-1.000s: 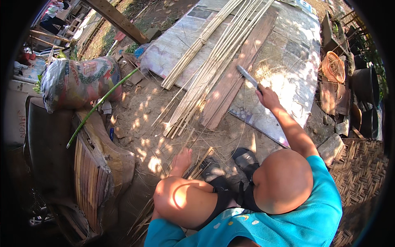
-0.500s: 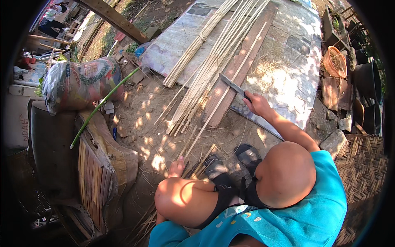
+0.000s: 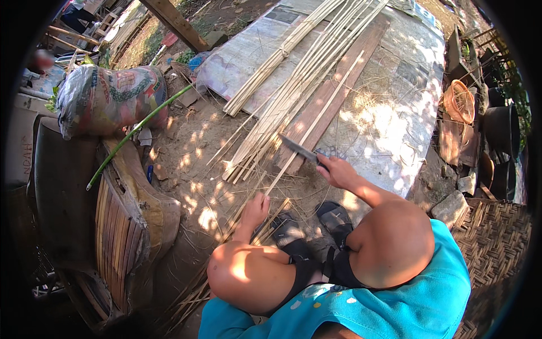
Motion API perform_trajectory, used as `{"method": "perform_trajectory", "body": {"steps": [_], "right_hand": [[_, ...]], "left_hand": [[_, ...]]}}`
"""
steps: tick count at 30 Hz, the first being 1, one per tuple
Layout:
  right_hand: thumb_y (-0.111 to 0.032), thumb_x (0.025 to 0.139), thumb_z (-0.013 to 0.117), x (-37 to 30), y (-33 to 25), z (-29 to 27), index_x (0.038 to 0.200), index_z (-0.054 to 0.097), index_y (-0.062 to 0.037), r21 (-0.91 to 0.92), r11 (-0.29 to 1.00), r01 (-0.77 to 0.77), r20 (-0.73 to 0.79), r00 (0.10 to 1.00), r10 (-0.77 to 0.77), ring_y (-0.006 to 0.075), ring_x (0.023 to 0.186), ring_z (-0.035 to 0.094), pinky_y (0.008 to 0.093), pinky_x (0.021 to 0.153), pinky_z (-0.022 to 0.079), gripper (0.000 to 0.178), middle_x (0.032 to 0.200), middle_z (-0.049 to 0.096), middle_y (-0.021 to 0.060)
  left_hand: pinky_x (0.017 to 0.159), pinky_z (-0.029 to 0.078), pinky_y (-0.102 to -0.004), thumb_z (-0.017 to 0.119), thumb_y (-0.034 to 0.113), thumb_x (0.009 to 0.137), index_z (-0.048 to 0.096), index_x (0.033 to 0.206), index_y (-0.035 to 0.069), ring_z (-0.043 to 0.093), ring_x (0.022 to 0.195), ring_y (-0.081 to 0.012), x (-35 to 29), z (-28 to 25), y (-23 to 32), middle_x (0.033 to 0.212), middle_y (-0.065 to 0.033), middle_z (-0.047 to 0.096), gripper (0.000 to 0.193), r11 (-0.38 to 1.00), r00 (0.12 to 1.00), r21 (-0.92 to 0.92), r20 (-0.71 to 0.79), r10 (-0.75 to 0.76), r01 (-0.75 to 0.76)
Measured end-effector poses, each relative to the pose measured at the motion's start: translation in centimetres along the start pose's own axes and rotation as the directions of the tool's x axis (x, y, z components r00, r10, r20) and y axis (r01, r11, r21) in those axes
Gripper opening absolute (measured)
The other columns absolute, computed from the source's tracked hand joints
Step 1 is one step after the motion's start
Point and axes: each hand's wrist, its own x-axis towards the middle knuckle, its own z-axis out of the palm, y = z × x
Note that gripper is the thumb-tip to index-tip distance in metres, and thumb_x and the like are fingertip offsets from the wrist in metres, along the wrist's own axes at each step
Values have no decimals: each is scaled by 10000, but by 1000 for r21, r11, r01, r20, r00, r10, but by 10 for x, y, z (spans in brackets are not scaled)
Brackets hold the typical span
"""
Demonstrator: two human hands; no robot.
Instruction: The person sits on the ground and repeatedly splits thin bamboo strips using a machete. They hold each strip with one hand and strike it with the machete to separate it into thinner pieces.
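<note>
My right hand (image 3: 340, 172) is closed round the dark handle of a knife (image 3: 299, 148). Its blade points left and lies across a thin pale strip (image 3: 339, 87), probably bamboo, over the near end of a brown wooden board (image 3: 361, 56). My left hand (image 3: 257, 209), in front of my left knee, has its fingers closed on the near end of that strip. Left of the board, a spread of pale split strips (image 3: 288, 107) runs away from me. Beyond it lies a tied bundle of similar strips (image 3: 271, 62).
A worn sheet (image 3: 389, 85) lies under the board. At left are a stuffed sack (image 3: 113, 101), a green stalk (image 3: 132, 133) and a slatted wooden piece (image 3: 118, 243). An orange basket (image 3: 460, 101) and a woven mat (image 3: 491, 248) are on the right. My sandalled feet are close by.
The knife has come nearer to me along the strip, toward the board's near end. My left hand has moved forward, still on the strip's near end. The whole view has shifted slightly.
</note>
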Motion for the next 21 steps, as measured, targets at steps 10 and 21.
{"method": "perform_trajectory", "body": {"steps": [10,21], "right_hand": [[-351,1057,543,57,151,-107,1135,600,-58,-142,861,-489,-350,838,419,475,768,678,578,672,531,309,792,683,256],[-389,1056,541,55,102,-56,1233,580,-94,-104,951,-290,-243,935,259,476,756,684,569,672,550,346,821,672,234]], "left_hand": [[819,490,-630,348,457,1104,612,1008,24,636,940,-550,8,-18,-4,931,-334,675,516,987,982,117,139,-127,111],[791,473,-580,405,447,1096,633,917,-13,611,913,-548,-29,-16,-37,903,-318,663,544,968,949,-97,245,-201,230]]}}
